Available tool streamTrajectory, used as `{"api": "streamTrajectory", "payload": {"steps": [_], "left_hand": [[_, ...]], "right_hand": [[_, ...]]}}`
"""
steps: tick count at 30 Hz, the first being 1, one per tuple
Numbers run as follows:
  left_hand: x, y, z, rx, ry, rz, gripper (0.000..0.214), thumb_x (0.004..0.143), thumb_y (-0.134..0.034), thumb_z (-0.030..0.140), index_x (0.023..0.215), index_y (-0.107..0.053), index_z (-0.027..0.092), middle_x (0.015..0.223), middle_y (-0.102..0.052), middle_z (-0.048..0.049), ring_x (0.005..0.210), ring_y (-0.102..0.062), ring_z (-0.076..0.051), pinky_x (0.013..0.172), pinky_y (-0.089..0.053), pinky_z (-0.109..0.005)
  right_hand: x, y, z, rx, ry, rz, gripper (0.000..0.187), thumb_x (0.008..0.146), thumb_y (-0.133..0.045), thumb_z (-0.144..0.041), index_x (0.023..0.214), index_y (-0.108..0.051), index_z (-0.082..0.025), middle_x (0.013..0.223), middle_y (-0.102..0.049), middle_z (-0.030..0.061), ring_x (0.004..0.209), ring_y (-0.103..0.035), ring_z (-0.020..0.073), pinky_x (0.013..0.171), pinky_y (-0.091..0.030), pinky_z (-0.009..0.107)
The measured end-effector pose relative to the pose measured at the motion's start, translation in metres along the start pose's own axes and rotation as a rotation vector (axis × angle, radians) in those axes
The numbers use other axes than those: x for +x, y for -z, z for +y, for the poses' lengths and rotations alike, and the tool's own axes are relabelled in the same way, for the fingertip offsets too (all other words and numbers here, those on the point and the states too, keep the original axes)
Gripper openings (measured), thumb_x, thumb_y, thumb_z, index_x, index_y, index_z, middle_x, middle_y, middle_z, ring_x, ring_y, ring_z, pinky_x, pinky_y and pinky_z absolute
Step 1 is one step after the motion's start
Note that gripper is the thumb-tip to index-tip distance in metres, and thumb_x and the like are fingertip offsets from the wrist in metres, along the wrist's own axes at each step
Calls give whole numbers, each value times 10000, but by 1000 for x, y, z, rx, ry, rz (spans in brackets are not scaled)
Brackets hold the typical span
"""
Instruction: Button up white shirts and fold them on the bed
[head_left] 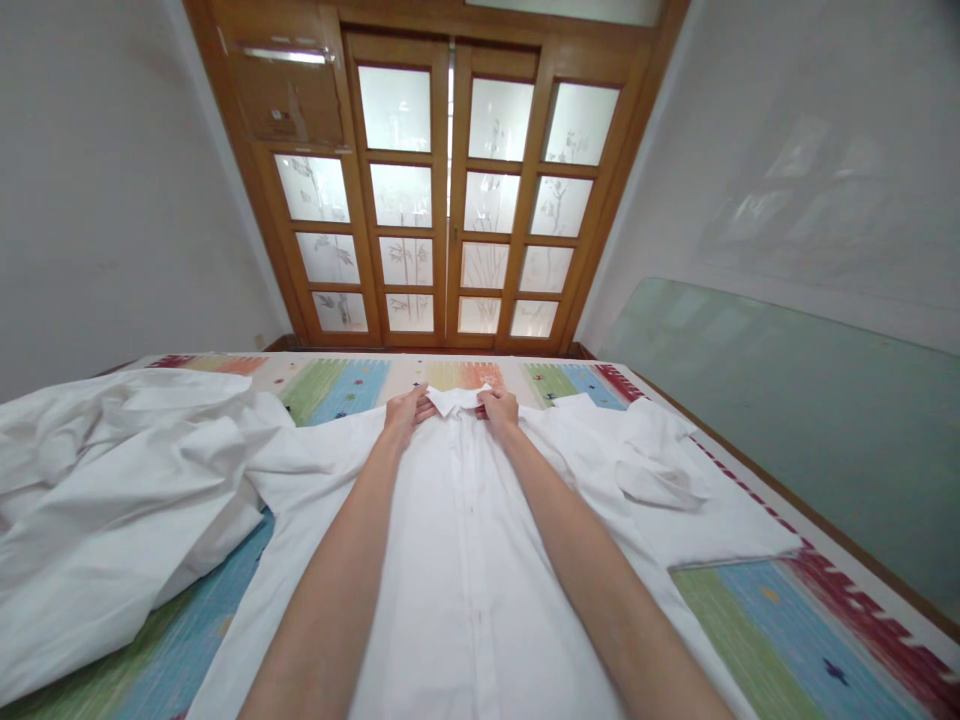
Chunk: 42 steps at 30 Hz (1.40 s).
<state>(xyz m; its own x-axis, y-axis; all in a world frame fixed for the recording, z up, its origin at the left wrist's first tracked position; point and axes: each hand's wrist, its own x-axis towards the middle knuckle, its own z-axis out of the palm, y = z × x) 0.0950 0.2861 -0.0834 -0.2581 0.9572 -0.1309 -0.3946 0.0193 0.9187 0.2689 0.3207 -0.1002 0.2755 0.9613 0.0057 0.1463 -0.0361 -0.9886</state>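
Surface was a flat bed-like top under a multicoloured striped cloth cover point(772, 620): green, blue, orange and dark red bands on white. Brown wooden doors with frosted glass panes point(439, 200) filled the top centre of the frame, plain pale walls point(112, 200) on both sides. Long pale green panel point(787, 410) stood along the right edge.

White button-front cloth shirt point(465, 560) lay on the cover, centre to bottom of frame. Front side up, fairly smooth on the body, light creases near the placket. Collar point(454, 398) stood up a little, its points parted.

Collar end pointed at the doors, top of frame; long axis ran near vertical along the placket, down to the bottom edge. Hem out of view.

My left hand point(407, 412) pinched the collar's left end, my right hand point(498, 408) its right end, thumbs and fingers closed on the fabric.

Crumpled white cloth point(135, 480) was heaped at left; flatter white cloth point(720, 510) lay at right. Couldn't tell where the right sleeve stopped and that cloth began.
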Motion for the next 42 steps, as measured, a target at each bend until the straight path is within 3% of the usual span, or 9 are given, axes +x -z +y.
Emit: {"api": "streamTrajectory", "payload": {"steps": [5, 10, 13, 17, 22, 28, 33, 38, 42], "left_hand": [[1, -1, -7, 125, -72, 21, 182, 590, -786, 30, 715, -668, 91, 556, -615, 8, 550, -653, -131, 644, -592, -269], [-4, 0, -5, 222, -85, -57, 534, 566, -759, -58, 1075, -692, 89, 563, -560, 65, 487, -620, -101, 570, -561, -223], [-7, 2, -3, 256, -105, -109, 664, 607, -745, -64, 1238, -615, 94, 572, -497, 95, 503, -603, -75, 610, -574, -227], [-10, 1, -5, 181, -153, -88, 676, 644, -716, -78, 1285, -572, 82, 536, -362, 133, 477, -529, -34, 657, -593, -239], [-13, -3, -6, 165, -174, 38, 657, 624, -705, -90, 1248, -601, 87, 653, -538, 64, 575, -604, -68, 678, -579, -256], [-10, -2, -5, 278, -175, 88, 556, 592, -713, -54, 1127, -673, 92, 725, -651, -13, 662, -649, -133, 713, -548, -273], [-7, 1, -7, 541, -305, 118, 410, 606, -648, -12, 986, -720, 124, 680, -664, -13, 633, -640, -155, 728, -524, -268], [-7, 1, -9, 643, -403, 15, 423, 616, -619, 9, 1005, -716, 144, 750, -702, -42, 753, -659, -191, 842, -498, -296], [-10, -1, -13, 795, -532, -164, 601, 648, -535, -15, 1212, -622, 176, 980, -716, -70, 922, -644, -204, 931, -461, -326]], "right_hand": [[0, 2, 3, 70, 30, -36, 82, 664, -683, -133, 744, -676, -152, 535, -595, -46, 454, -627, 115, 452, -497, 171], [6, 7, 6, -64, 100, -137, 299, 653, -672, -54, 935, -716, -143, 493, -539, -78, 378, -545, 75, 385, -435, 139], [7, 8, 7, -132, 141, -159, 439, 648, -638, -23, 1061, -711, -153, 614, -634, -42, 411, -542, 65, 407, -454, 144], [3, 7, 7, -132, 160, -137, 553, 681, -585, -37, 1212, -656, -173, 819, -711, 13, 452, -559, 72, 441, -483, 170], [-1, 5, 7, -132, 110, -68, 498, 715, -549, -83, 1193, -662, -165, 1018, -714, 64, 494, -583, 79, 454, -476, 181], [-4, 9, 3, -312, 212, 21, 363, 690, -572, -165, 1017, -730, -170, 776, -705, 11, 677, -624, 139, 675, -506, 221], [-10, 12, -4, -382, 271, 27, 332, 716, -553, -235, 980, -741, -161, 713, -671, 3, 712, -614, 161, 725, -489, 242], [-11, 11, -5, -312, 321, -87, 388, 696, -506, -158, 1004, -742, -148, 762, -700, 15, 723, -619, 150, 725, -481, 226], [-13, 12, -6, -303, 336, -150, 413, 691, -474, -122, 1003, -742, -159, 723, -699, -2, 689, -616, 151, 682, -478, 225]]}}
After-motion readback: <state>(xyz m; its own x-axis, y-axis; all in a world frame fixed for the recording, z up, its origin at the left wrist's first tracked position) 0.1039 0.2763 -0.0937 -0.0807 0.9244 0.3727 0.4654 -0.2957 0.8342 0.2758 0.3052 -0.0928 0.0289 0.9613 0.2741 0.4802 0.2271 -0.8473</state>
